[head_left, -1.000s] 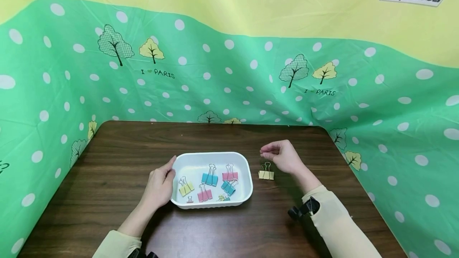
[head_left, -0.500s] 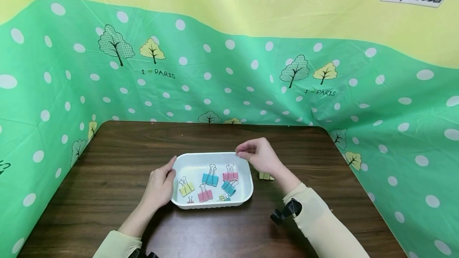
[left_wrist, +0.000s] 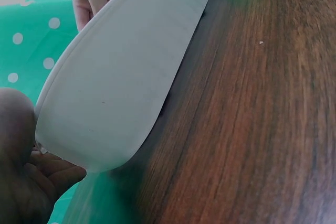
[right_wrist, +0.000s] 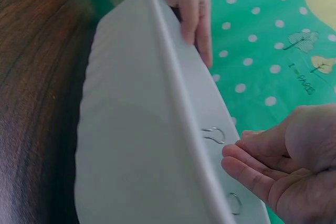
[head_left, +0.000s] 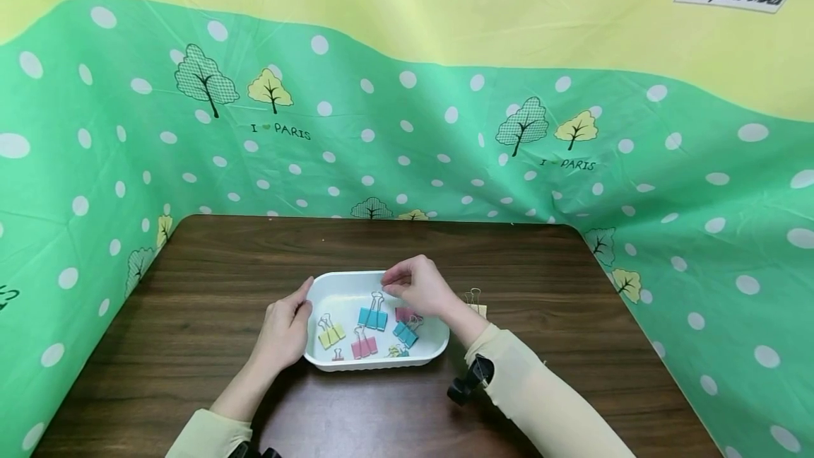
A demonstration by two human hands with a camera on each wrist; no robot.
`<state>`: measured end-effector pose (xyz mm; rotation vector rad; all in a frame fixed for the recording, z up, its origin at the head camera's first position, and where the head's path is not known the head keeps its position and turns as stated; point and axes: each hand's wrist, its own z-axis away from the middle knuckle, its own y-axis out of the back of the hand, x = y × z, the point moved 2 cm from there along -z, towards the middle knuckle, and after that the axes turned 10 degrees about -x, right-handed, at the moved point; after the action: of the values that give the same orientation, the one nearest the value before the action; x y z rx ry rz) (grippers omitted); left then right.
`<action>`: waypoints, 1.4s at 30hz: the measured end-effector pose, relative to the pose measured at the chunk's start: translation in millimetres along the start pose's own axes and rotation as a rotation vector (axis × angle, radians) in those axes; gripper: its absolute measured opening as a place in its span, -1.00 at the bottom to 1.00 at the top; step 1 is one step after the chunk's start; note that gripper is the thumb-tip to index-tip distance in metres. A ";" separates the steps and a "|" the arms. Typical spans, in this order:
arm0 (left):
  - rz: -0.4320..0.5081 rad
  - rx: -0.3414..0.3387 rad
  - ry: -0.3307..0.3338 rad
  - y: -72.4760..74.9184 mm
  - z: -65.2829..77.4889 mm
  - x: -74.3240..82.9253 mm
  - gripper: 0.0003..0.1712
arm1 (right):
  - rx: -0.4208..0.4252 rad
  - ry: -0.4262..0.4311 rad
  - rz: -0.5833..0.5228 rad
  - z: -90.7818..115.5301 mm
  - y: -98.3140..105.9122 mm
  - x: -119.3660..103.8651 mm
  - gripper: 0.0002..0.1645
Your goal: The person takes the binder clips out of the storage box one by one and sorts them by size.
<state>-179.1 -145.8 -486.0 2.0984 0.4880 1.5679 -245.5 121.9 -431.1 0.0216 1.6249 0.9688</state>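
Observation:
A white plastic tray [head_left: 375,366] holds several binder clips. My left hand [head_left: 282,327] grips the tray's left end, its thumb at the rim and its fingers below in the left wrist view. Over the tray's back right part hovers my right hand [head_left: 421,288], fingers loosely bent, with nothing visible between them. Nearest it are a blue binder clip [head_left: 372,319] and a pink binder clip [head_left: 403,314], the latter partly hidden by the hand. A wire handle [right_wrist: 215,135] shows just beside the right fingertips. A yellow binder clip [head_left: 480,309] stands outside the tray, partly behind the right wrist.
Also in the tray are a yellow clip [head_left: 331,335], another pink clip [head_left: 364,348], another blue clip [head_left: 405,333] and some tiny clips [head_left: 397,351] near the front wall. The dark wooden table [head_left: 254,253] meets a green dotted cloth [head_left: 407,140] behind.
My right hand has moved left, from above the yellow clip on the table, across the tray's right rim, to over the tray. The left hand and the tray have stayed put.

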 end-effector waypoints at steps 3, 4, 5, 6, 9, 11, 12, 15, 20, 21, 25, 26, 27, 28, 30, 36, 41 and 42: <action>0.000 -0.001 0.001 -0.5 -0.2 0.2 -0.49 | -0.013 -0.010 0.009 -3.5 -6.5 1.1 -0.86; 0.001 -0.001 0.001 -0.5 -0.2 0.4 -0.49 | -0.016 -0.017 0.013 -4.3 -8.2 1.4 -0.86; 0.001 -0.001 0.001 -0.5 -0.2 0.7 -0.49 | -0.020 -0.017 0.016 -4.9 -9.8 1.2 -0.87; 0.001 -0.001 0.002 -0.5 -0.2 1.0 -0.49 | -0.022 -0.021 0.019 -5.4 -11.1 0.9 -0.87; 0.004 -0.002 0.004 -0.4 -0.1 1.6 -0.49 | -0.030 -0.029 0.023 -6.4 -14.6 0.4 -0.87; 0.005 -0.003 0.006 -0.5 0.0 1.9 -0.49 | -0.035 -0.037 0.025 -6.7 -16.5 0.5 -0.87; 0.006 -0.004 0.007 -0.5 0.1 2.1 -0.49 | -0.037 -0.047 0.021 -6.7 -17.2 0.4 -0.87; 0.010 -0.004 0.007 -0.8 0.3 2.4 -0.49 | -0.045 -0.067 0.001 -6.5 -19.1 0.3 -0.88; 0.014 -0.003 0.005 -1.6 0.4 2.4 -0.49 | -0.056 -0.087 -0.056 -4.9 -20.9 -1.8 -0.88; 0.014 -0.003 0.005 -1.7 0.4 2.4 -0.49 | -0.057 -0.089 -0.060 -4.7 -21.1 -2.2 -0.87; 0.010 -0.005 0.011 -1.7 0.4 2.3 -0.48 | -0.060 -0.105 -0.064 -5.0 -21.5 -2.5 -0.87; 0.009 -0.006 0.012 -1.6 0.5 2.2 -0.48 | -0.061 -0.107 -0.067 -5.2 -21.6 -2.1 -0.87; 0.007 -0.007 0.014 -1.6 0.5 2.2 -0.48 | -0.062 -0.110 -0.070 -5.3 -21.6 -1.8 -0.87; 0.005 -0.007 0.014 -1.5 0.5 2.1 -0.48 | -0.062 -0.112 -0.072 -5.3 -21.5 -1.6 -0.87; 0.004 -0.008 0.014 -1.4 0.4 1.8 -0.48 | -0.059 -0.105 -0.074 -5.3 -20.6 -1.6 -0.87; -0.001 -0.004 0.006 -0.6 -0.3 0.6 -0.48 | -0.023 -0.057 -0.058 -4.9 -12.5 -2.8 -0.88; 0.001 -0.003 0.007 0.4 -0.5 0.4 -0.49 | 0.007 -0.032 -0.039 -2.4 -2.5 -5.3 -0.88; 0.002 -0.003 0.007 0.5 -0.3 0.5 -0.49 | 0.013 -0.029 -0.033 -1.6 -0.3 -5.9 -0.88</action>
<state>-179.3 -146.0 -485.2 2.0923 0.4857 1.5766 -244.7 117.9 -426.6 0.0176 1.6003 0.9292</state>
